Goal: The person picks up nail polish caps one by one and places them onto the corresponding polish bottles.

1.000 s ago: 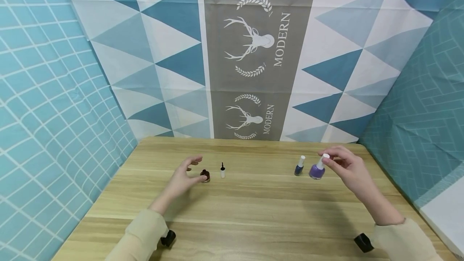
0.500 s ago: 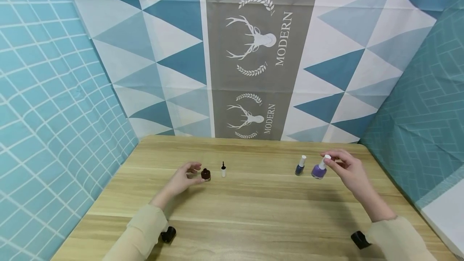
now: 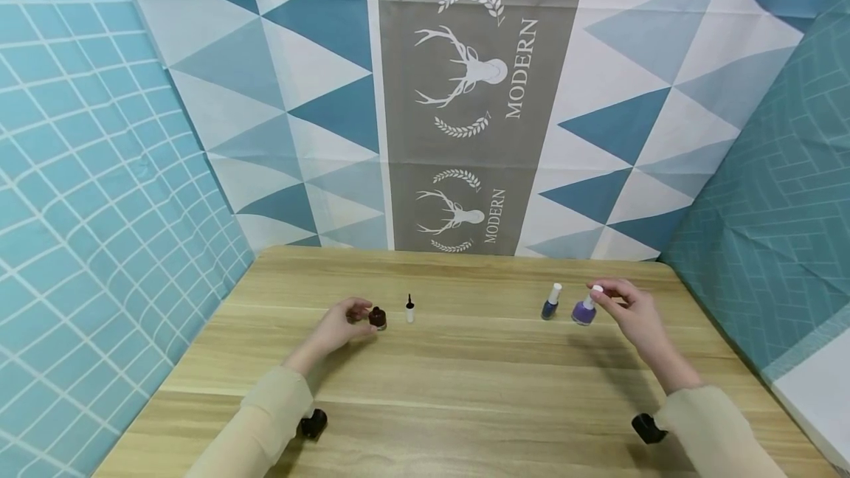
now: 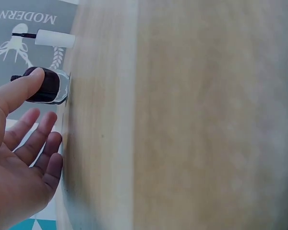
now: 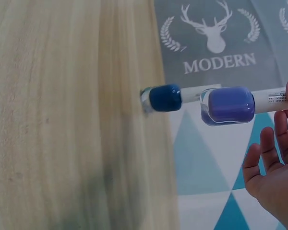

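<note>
Head view: lower right, the right hand (image 3: 636,313) pinches a purple nail-polish bottle (image 3: 584,313); left of centre, the loosely spread left hand (image 3: 336,329) thumbs a dark bottle (image 3: 378,317).

- Table (image 3: 465,397): yellowish wood grain
- Backdrop (image 3: 458,146) behind table: blue-white triangles, grey band
- Held bottle (image 5: 230,105) over table: purple, white cap (image 5: 269,100)
- Uncapped bottle (image 3: 378,318) on table: dark brown

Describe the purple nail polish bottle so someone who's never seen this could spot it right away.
Find the wooden table, then look toward its far right corner. There the right hand holds a purple bottle by its white cap. The blue bottle beside it is capped in white too, but only the purple one is raised off the table.
</note>
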The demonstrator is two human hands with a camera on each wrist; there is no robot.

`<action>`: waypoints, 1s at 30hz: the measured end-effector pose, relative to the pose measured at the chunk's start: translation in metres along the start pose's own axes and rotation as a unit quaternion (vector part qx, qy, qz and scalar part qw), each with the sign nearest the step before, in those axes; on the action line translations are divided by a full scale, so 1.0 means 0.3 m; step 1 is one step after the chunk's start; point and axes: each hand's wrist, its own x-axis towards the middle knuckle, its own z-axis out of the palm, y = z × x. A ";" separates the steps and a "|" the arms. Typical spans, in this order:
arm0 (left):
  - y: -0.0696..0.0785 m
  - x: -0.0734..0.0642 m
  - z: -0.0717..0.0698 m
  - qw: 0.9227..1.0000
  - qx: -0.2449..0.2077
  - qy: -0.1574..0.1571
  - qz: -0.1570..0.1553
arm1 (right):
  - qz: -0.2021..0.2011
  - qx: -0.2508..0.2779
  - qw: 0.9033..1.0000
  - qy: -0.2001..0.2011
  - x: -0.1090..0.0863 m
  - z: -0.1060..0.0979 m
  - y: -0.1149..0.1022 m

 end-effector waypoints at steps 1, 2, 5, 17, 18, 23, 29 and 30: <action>0.000 0.003 0.001 1.000 0.002 -0.001 -0.001 | 0.004 -0.001 1.000 0.001 0.003 0.004 0.010; -0.001 0.006 0.003 1.000 0.003 -0.001 -0.002 | 0.008 -0.002 1.000 0.002 0.005 0.007 0.020; 0.001 0.014 0.008 1.000 0.002 0.000 -0.008 | 0.017 -0.015 1.000 0.006 0.012 0.020 0.043; 0.016 0.014 0.021 0.999 -0.007 0.024 -0.037 | 0.022 -0.040 0.999 -0.007 0.028 0.072 0.099; 0.018 0.014 0.022 0.999 -0.005 0.026 -0.037 | 0.024 -0.040 0.999 -0.009 0.028 0.076 0.104; 0.027 0.013 0.030 0.998 -0.002 0.034 -0.044 | 0.043 -0.040 0.998 -0.017 0.026 0.089 0.119; 0.025 0.013 0.034 0.998 -0.012 0.032 -0.051 | 0.077 -0.053 0.995 -0.030 0.021 0.092 0.131; 0.025 0.013 0.034 0.998 -0.011 0.032 -0.052 | 0.078 -0.054 0.995 -0.032 0.020 0.093 0.134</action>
